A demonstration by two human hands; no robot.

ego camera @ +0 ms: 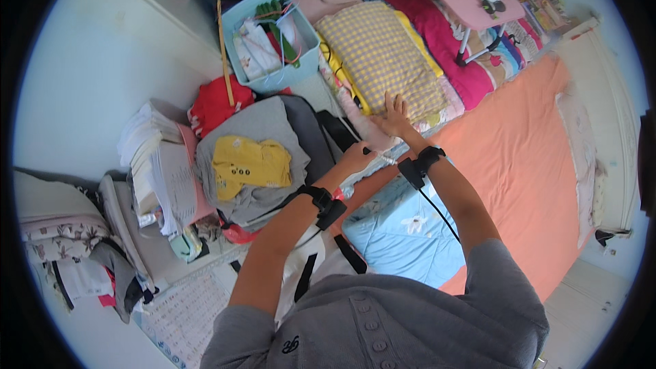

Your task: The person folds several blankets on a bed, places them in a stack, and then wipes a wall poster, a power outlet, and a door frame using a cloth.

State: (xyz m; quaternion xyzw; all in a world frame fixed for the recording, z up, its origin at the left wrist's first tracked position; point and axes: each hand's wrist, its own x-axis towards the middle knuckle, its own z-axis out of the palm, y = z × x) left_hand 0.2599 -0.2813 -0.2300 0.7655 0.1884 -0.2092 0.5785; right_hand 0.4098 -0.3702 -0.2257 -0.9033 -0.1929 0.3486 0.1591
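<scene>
My left hand (pixel 357 158) is curled at the edge of the bedding pile, its fingers closed on what looks like a white cord (pixel 388 159). A dark spot shows between the fingers, too small to name. Just beyond it, my right hand (pixel 395 117) rests with fingers apart on the near corner of a folded yellow-and-grey checked cloth (pixel 382 54). Pale pink fluffy fabric (pixel 370 130) lies between the two hands. Under the checked cloth, yellow fabric (pixel 435 64) and floral layers stick out. Each wrist wears a black strapped device.
A light-blue bin (pixel 277 82) with packets stands beyond the pile. Left are a yellow garment (pixel 251 166) on grey clothing (pixel 287 128) and a pink file holder of papers (pixel 192 174). Right are an orange sheet (pixel 512 154), blue quilt (pixel 405 230) and pink folding table (pixel 492 15).
</scene>
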